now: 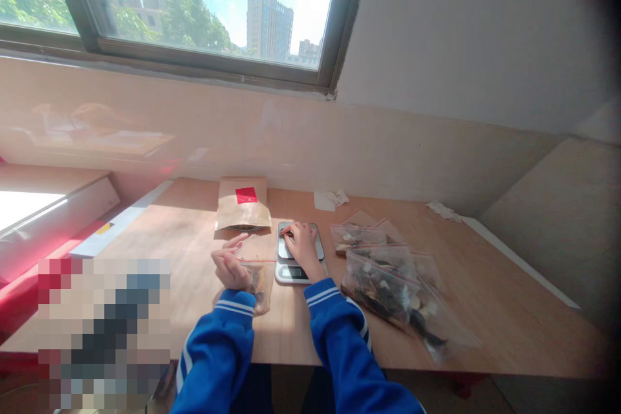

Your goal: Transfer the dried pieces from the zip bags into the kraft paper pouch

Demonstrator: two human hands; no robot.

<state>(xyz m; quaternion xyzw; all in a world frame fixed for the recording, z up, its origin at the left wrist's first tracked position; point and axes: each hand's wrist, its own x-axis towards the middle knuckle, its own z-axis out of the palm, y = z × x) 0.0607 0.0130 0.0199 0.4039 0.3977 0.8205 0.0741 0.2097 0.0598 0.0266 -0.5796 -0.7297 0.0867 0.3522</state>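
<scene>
Nearest you, your two blue sleeves [334, 336] with white stripes reach onto a light wooden worktop [504, 317]. Your left hand [231, 265] is relaxed and half open, gripping nothing, its wrist just above a clear zip bag [257, 286] holding dark pieces. Your right hand [303, 249] lies curved over a small digital scale [291, 273], fingertips on its dark platform, holding nothing. The scale sits mid-worktop, directly in front of you. To its right lie a large clear bag [381, 291] of dark and pale chunks and a smaller bag [358, 237] of similar pieces. Beyond the scale stands a brown paper pouch [244, 205] with a red label. Scraps of white paper [330, 199] lie near the wall, below a window [194, 6] showing trees and tall buildings.
</scene>
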